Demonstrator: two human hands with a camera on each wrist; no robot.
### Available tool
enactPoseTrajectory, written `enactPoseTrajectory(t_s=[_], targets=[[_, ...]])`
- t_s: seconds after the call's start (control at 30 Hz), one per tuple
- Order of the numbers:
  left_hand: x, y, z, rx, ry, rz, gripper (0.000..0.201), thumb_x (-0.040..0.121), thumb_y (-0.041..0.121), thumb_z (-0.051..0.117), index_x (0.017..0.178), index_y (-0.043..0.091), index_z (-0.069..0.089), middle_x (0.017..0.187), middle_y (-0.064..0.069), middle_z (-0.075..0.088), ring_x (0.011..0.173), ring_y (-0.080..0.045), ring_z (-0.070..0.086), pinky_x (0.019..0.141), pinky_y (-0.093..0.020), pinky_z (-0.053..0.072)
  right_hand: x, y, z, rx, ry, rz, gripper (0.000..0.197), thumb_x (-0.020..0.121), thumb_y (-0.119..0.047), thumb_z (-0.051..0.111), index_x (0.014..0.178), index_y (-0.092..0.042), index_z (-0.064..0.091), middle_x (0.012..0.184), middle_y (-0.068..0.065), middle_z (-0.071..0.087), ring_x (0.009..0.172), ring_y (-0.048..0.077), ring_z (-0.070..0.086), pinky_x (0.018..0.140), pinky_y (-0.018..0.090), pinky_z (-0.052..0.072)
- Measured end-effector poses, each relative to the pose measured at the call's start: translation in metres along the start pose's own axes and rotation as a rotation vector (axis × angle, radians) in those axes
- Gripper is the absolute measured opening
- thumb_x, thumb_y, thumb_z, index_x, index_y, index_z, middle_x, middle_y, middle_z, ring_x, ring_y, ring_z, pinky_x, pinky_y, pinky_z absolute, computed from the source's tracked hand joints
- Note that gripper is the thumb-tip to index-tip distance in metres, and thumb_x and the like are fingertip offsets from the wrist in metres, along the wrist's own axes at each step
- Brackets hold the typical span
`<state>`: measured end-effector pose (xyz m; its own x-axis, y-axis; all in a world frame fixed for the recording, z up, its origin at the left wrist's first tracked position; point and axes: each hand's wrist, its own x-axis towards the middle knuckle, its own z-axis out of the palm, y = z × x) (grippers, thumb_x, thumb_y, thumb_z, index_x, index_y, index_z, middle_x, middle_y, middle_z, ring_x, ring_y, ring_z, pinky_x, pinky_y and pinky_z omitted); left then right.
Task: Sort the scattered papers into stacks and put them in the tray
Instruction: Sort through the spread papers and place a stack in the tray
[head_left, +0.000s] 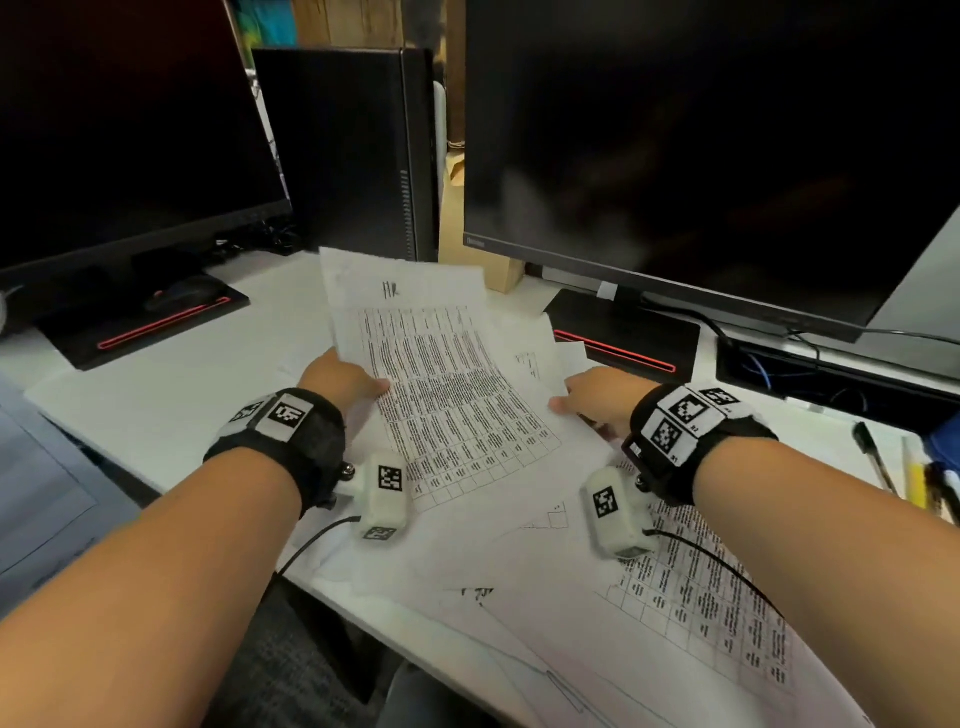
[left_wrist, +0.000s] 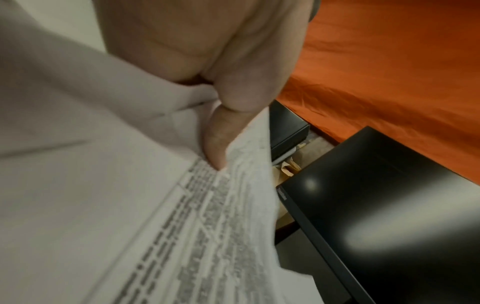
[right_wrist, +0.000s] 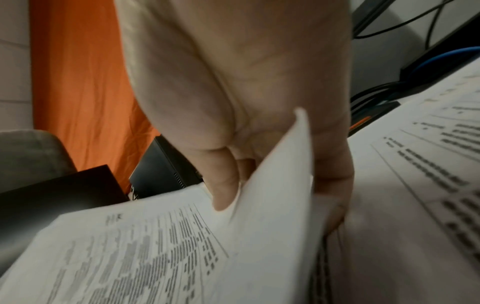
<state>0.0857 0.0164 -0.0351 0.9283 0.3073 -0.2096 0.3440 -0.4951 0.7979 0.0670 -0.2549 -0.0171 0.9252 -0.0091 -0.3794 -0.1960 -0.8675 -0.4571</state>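
Nearest me, loose papers printed with tables lie overlapping on the white desk, reaching its front edge beneath my forearms. Above them, both my hands grasp one printed sheet, which is raised and tilted off the pile. My left hand pinches its left edge, thumb on top; the left wrist view shows the thumb pressing down on the printed face. My right hand pinches the sheet's right edge, thumb above and fingers below; in the right wrist view a paper corner curls up before the palm. More sheets fan out just beyond the right hand. Pens lie at the desk's right edge. Farther back stand two dark monitors, left and right, with a black computer case between them.
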Motion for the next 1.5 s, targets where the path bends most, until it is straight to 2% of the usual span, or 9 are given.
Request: enactPoseTrajectory(t_s=[0.17, 0.27, 0.33, 0.4, 0.5, 0.67, 0.93, 1.2, 1.5], targets=[[-0.013, -0.002, -0.023, -0.411, -0.056, 0.164, 0.053, 0.083, 0.000, 0.068, 0.132, 0.009, 0.052, 0.125, -0.001, 0.059, 0.118, -0.022, 0.053, 0.102, -0.034, 0.038, -0.012, 0.003, 0.000, 0.570, 0.010, -0.016, 0.029, 0.093, -0.019, 0.058, 0.120, -0.009, 0.057, 0.117, 0.011, 0.065, 0.104, 0.030, 0.063, 0.093, 0.049, 0.051], [-0.024, 0.001, -0.035, -0.550, -0.163, 0.262, 0.065, 0.076, -0.002, 0.070, 0.135, 0.013, 0.050, 0.128, -0.004, 0.061, 0.121, -0.023, 0.054, 0.108, -0.045, 0.037, -0.022, 0.000, -0.004, 0.692, 0.068, -0.129, 0.038, 0.093, -0.024, 0.057, 0.129, -0.017, 0.051, 0.117, 0.001, 0.066, 0.104, 0.022, 0.065, 0.090, 0.044, 0.053], [-0.032, 0.005, -0.038, -0.645, -0.228, 0.275, 0.069, 0.076, -0.009, 0.066, 0.138, 0.013, 0.045, 0.128, -0.007, 0.061, 0.120, -0.024, 0.055, 0.106, -0.044, 0.040, -0.031, -0.003, -0.008, 0.825, 0.050, -0.210, 0.037, 0.093, -0.022, 0.056, 0.129, -0.019, 0.049, 0.114, -0.001, 0.067, 0.097, 0.015, 0.067, 0.074, 0.031, 0.058], [-0.041, 0.013, -0.037, -0.658, -0.287, 0.278, 0.061, 0.079, -0.010, 0.063, 0.135, 0.010, 0.049, 0.122, -0.006, 0.065, 0.115, -0.021, 0.059, 0.099, -0.036, 0.045, -0.040, -0.008, -0.011, 0.852, 0.045, -0.272, 0.035, 0.095, -0.020, 0.054, 0.129, -0.021, 0.047, 0.113, -0.002, 0.067, 0.094, 0.013, 0.068, 0.067, 0.025, 0.057], [-0.048, 0.021, -0.035, -0.640, -0.332, 0.288, 0.050, 0.078, -0.003, 0.067, 0.126, 0.008, 0.058, 0.117, -0.005, 0.068, 0.110, -0.019, 0.063, 0.103, -0.039, 0.043, -0.048, -0.015, -0.010, 0.850, 0.164, -0.306, 0.036, 0.096, -0.018, 0.052, 0.131, -0.019, 0.046, 0.116, 0.000, 0.065, 0.098, 0.016, 0.066, 0.083, 0.034, 0.055], [-0.060, 0.049, -0.034, -0.532, -0.210, 0.345, 0.055, 0.072, 0.001, 0.074, 0.125, 0.012, 0.059, 0.119, -0.002, 0.067, 0.115, -0.021, 0.059, 0.107, -0.044, 0.038, -0.078, -0.016, -0.030, 0.707, 0.444, -0.381, 0.033, 0.095, -0.012, 0.050, 0.128, -0.018, 0.050, 0.119, -0.002, 0.062, 0.101, 0.012, 0.061, 0.086, 0.028, 0.052], [-0.133, 0.125, -0.029, -0.642, -0.060, 0.726, 0.052, 0.074, 0.016, 0.080, 0.121, 0.018, 0.060, 0.115, 0.007, 0.067, 0.106, -0.007, 0.063, 0.093, -0.026, 0.049, -0.139, -0.010, -0.071, 0.847, 0.854, -0.610, 0.028, 0.095, -0.008, 0.047, 0.117, -0.025, 0.049, 0.114, -0.009, 0.061, 0.110, 0.010, 0.058, 0.100, 0.031, 0.046], [-0.149, 0.109, -0.003, -0.415, -0.235, 0.667, 0.074, 0.051, 0.053, 0.085, 0.118, 0.034, 0.061, 0.111, 0.015, 0.069, 0.106, -0.007, 0.064, 0.099, -0.039, 0.047, -0.151, 0.032, -0.046, 0.899, 0.742, -0.503, 0.033, 0.091, -0.021, 0.059, 0.123, -0.020, 0.049, 0.117, -0.004, 0.062, 0.107, 0.013, 0.061, 0.096, 0.042, 0.050], [-0.143, 0.107, 0.008, -0.519, -0.188, 0.618, 0.060, 0.075, 0.032, 0.078, 0.128, 0.023, 0.051, 0.120, 0.010, 0.065, 0.112, -0.011, 0.061, 0.101, -0.042, 0.045, -0.165, 0.010, -0.079, 0.974, 0.917, -0.647, 0.044, 0.091, -0.013, 0.059, 0.130, -0.021, 0.040, 0.122, -0.004, 0.060, 0.106, 0.008, 0.062, 0.093, 0.033, 0.053]])
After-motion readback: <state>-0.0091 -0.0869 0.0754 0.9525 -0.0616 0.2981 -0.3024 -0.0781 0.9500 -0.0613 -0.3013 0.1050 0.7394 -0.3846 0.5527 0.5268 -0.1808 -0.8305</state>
